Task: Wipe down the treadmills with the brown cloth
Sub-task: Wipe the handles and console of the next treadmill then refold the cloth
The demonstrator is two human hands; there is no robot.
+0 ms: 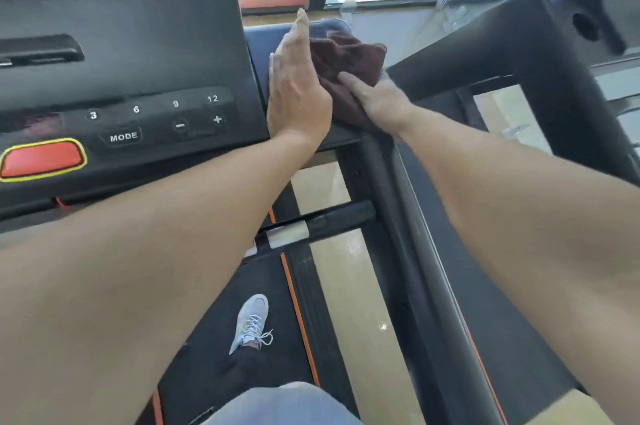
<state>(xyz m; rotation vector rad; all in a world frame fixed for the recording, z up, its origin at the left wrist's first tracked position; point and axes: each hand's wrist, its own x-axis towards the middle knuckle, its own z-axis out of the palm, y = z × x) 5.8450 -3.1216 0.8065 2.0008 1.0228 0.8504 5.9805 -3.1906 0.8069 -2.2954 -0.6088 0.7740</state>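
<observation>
Bare forearms, white laced sneaker (pixel 252 320)

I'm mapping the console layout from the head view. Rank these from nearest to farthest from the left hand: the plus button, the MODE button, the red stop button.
From the left hand, resting flat on the console's right edge beside the brown cloth:
1. plus button, just left of the hand.
2. MODE button, farther left, slightly lower.
3. red stop button, at the far-left edge.
</observation>
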